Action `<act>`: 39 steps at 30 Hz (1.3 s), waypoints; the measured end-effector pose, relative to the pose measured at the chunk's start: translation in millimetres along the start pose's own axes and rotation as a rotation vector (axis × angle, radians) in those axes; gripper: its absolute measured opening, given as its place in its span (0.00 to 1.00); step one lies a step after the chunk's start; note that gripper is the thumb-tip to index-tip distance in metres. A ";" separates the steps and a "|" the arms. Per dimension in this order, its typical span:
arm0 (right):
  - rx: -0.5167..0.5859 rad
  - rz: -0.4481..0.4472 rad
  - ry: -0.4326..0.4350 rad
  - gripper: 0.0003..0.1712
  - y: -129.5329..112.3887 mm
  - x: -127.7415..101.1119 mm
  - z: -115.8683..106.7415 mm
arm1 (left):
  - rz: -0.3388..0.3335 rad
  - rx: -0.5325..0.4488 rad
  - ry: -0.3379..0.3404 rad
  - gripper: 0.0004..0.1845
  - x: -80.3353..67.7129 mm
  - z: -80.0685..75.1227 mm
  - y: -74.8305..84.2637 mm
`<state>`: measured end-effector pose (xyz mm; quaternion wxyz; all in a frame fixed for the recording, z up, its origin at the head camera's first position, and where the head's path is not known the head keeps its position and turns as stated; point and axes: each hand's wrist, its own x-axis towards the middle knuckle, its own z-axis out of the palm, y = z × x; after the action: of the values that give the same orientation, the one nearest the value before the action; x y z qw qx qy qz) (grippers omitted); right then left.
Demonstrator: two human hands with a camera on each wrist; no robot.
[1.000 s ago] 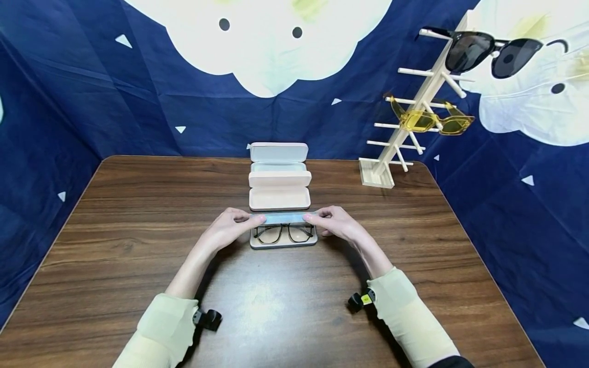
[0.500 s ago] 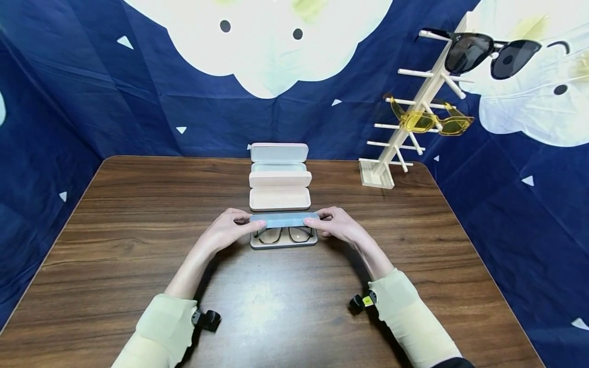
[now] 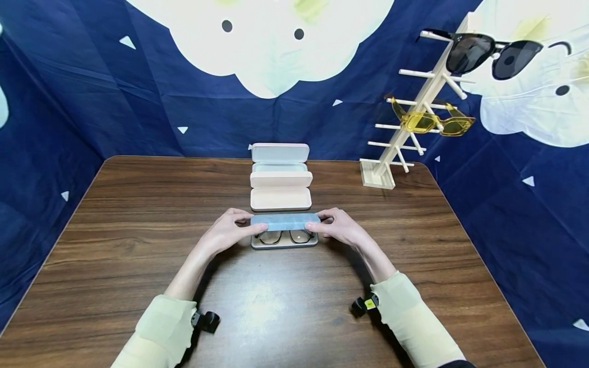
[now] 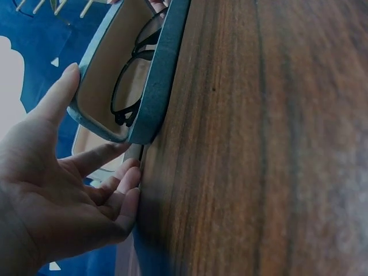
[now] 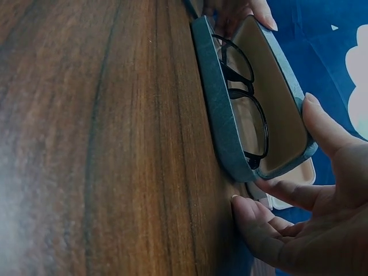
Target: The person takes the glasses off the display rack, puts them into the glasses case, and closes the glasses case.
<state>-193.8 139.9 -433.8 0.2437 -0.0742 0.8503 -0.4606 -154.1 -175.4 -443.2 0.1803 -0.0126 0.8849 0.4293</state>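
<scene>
A wooden bench carries a blue-grey glasses case near its middle, half shut, with black-framed glasses inside. The left hand and right hand each take a narrow grip on one end of the lid, thumb on top.

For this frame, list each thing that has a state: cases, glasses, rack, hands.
Blue case: lid half lowered, black glasses folded inside.
Pink case: open, empty.
White case: open.
Rack: upright, holding sunglasses and yellow glasses.
Left hand: thumb on the lid's end.
Right hand: thumb on the lid's other end.
</scene>
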 end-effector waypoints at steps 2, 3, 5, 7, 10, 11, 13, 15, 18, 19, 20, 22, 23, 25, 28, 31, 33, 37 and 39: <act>-0.012 -0.013 0.001 0.33 1.0 -0.4 -0.2 | 0.001 0.001 0.001 0.51 -0.4 0.1 -0.3; -0.019 -0.019 0.001 0.33 1.2 -0.7 -0.2 | 0.003 0.003 0.001 0.51 -0.8 0.3 -0.5; -0.034 -0.036 0.003 0.33 1.9 -0.9 -0.1 | 0.006 0.008 0.005 0.51 -0.8 0.9 -1.4; -0.048 -0.050 0.007 0.32 2.3 -1.4 0.3 | 0.006 0.015 0.013 0.51 -1.2 1.6 -2.1; -0.060 -0.076 0.011 0.30 3.2 -1.6 0.8 | 0.004 0.018 0.027 0.51 -1.5 2.5 -3.2; -0.057 -0.083 0.011 0.29 3.5 -1.4 1.1 | 0.005 0.019 0.032 0.51 -1.7 2.8 -3.4; -0.045 -0.096 0.010 0.28 4.5 -0.9 2.0 | 0.010 0.023 0.037 0.51 -2.2 3.1 -4.0; -0.033 -0.106 0.009 0.26 4.7 -0.8 3.1 | 0.015 0.024 0.040 0.51 -2.4 3.6 -4.5; -0.029 -0.117 0.015 0.24 4.5 -1.5 4.3 | 0.016 0.022 0.042 0.51 -2.4 4.2 -5.6; -0.027 -0.118 0.016 0.24 4.0 -1.8 4.7 | 0.016 0.019 0.044 0.51 -2.3 4.4 -5.8; -0.026 -0.121 0.018 0.24 3.9 -1.7 5.0 | 0.017 0.020 0.045 0.51 -2.0 4.7 -6.1; -0.027 -0.125 0.020 0.23 4.1 -1.5 5.3 | 0.019 0.018 0.048 0.51 -1.8 5.0 -6.5; -0.029 -0.128 0.020 0.24 4.3 -1.6 5.4 | 0.020 0.020 0.049 0.51 -1.8 5.0 -6.7; -0.027 -0.127 0.019 0.24 4.6 -1.3 5.9 | 0.021 0.022 0.049 0.51 -1.8 5.0 -7.1; -0.033 -0.126 0.028 0.25 5.4 -1.9 6.3 | 0.020 0.024 0.048 0.51 -2.4 4.8 -7.1; -0.053 -0.132 0.041 0.27 6.8 -1.9 7.0 | 0.030 0.034 0.049 0.52 -3.0 5.1 -6.9; -0.087 -0.129 0.063 0.29 7.4 -2.9 7.4 | 0.046 0.051 0.055 0.51 -3.4 5.8 -6.8; -0.162 -0.115 0.107 0.35 7.4 -5.5 7.9 | 0.086 0.085 0.069 0.50 -4.0 7.2 -7.2; -0.175 -0.119 0.112 0.36 7.9 -5.6 7.8 | 0.096 0.092 0.072 0.49 -4.5 7.2 -7.2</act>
<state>-184.4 140.5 -441.9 0.1608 -0.1197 0.8936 -0.4016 -146.3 -175.0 -451.3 0.1280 0.0226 0.9091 0.3957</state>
